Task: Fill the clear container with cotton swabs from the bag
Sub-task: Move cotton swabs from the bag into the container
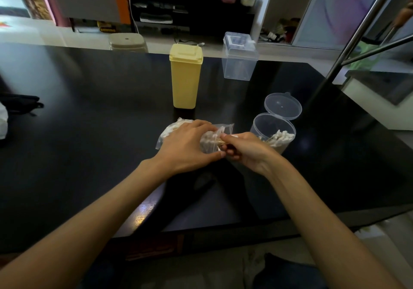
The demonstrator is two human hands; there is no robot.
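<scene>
A clear plastic bag (169,130) of cotton swabs lies on the dark table (89,132) in front of me. My left hand (187,145) grips the bag near its open mouth. My right hand (243,148) pinches a small bunch of wooden-stemmed swabs (221,141) at the bag's mouth. Just to the right stands the round clear container (273,130), its hinged lid (282,106) flipped open behind it. Several swabs (281,137) lean inside it.
A tall yellow lidded bin (185,76) stands behind the bag. A square clear box (239,57) sits at the table's far edge. A black object (20,103) lies at the far left. A metal frame (357,38) rises at the right.
</scene>
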